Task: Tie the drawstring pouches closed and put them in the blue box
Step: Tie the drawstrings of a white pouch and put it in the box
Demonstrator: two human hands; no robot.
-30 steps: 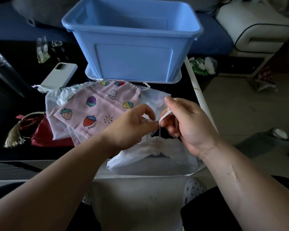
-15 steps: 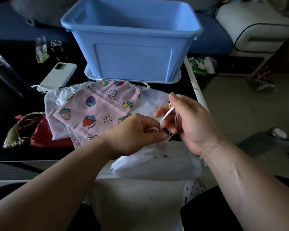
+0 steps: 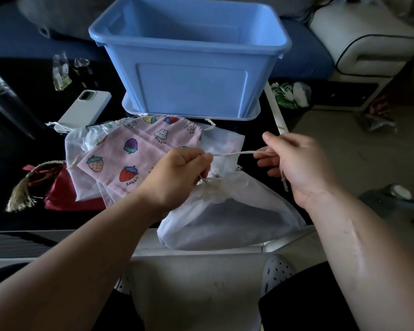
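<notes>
black table (image 3: 46,220) with blue box (image 3: 191,91), phone (image 3: 85,108), heaped pouches (image 3: 139,154), perhaps a small bottle (image 3: 81,65)

White-cased rectangular phone (image 3: 84,111) face down on glossy black tabletop (image 3: 22,151), up and left of the left-hand fingers (image 3: 194,157). Small clear plastic packet (image 3: 60,72) beyond it (contents unreadable). Crumpled green-and-white wrapper (image 3: 287,95) beyond the right-hand fingers (image 3: 265,161), past the table edge. White perforated foam clog (image 3: 276,271) below them, on the floor.
</notes>
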